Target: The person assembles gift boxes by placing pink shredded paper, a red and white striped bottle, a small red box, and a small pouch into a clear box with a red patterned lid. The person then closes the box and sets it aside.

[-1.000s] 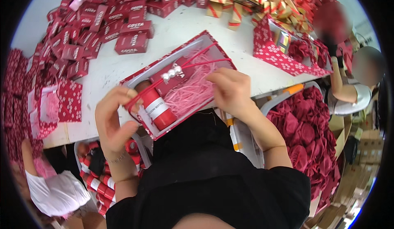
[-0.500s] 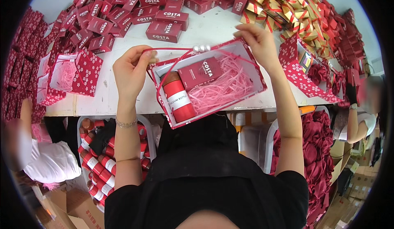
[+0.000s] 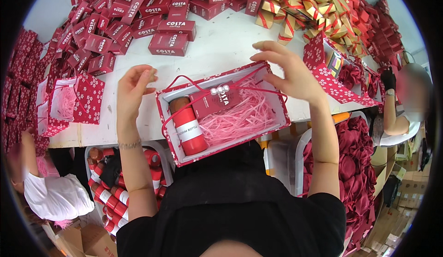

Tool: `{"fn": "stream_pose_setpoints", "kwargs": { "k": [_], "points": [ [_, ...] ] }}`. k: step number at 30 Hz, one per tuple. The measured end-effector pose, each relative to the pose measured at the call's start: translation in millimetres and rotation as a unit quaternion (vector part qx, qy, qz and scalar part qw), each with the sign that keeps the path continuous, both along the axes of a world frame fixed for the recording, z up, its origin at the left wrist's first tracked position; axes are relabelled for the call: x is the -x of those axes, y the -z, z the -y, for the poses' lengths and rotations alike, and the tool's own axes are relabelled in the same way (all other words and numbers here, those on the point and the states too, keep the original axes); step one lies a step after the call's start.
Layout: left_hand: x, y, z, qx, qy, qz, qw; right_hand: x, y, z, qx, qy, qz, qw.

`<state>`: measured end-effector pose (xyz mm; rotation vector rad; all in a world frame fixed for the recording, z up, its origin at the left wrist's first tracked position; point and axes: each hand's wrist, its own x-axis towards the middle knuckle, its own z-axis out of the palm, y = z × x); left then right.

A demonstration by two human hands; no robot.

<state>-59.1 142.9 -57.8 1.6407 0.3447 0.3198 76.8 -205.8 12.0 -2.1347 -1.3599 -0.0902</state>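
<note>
Released by the left hand (image 3: 134, 90), the red cord (image 3: 183, 76) now drapes pearly beads (image 3: 220, 90) over the maroon carton (image 3: 210, 104) in the floral box (image 3: 280, 110) between the hands, beside a cylindrical red bottle (image 3: 190, 132) and crinkled pink shreds (image 3: 251, 112). Left of the box that hand is loosely open; the right hand (image 3: 290, 75) is spread, contact unclear, by its far right corner.

We see an open floral box (image 3: 233, 74) askew at the surface's (image 3: 221, 35) near edge. Inside lie a red bottle (image 3: 188, 130), maroon carton (image 3: 210, 106) and pink shreds (image 3: 249, 116); a beaded cord (image 3: 219, 90) crosses above.
</note>
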Motion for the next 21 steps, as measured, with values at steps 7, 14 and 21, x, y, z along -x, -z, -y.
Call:
{"fn": "stream_pose_setpoints", "kwargs": {
  "k": [7,14,21],
  "points": [
    [32,-60,82,-0.49,0.121,0.053,0.861,-18,19,-6,-0.066,0.131,-0.16,0.976],
    [13,-35,90,-0.301,0.059,0.076,0.949,-66,65,12,-0.081,0.107,-0.502,0.854],
    [-9,-32,110,-0.268,0.042,0.088,0.958,-48,54,39,-0.184,0.179,-0.316,0.913]
  ]
}}
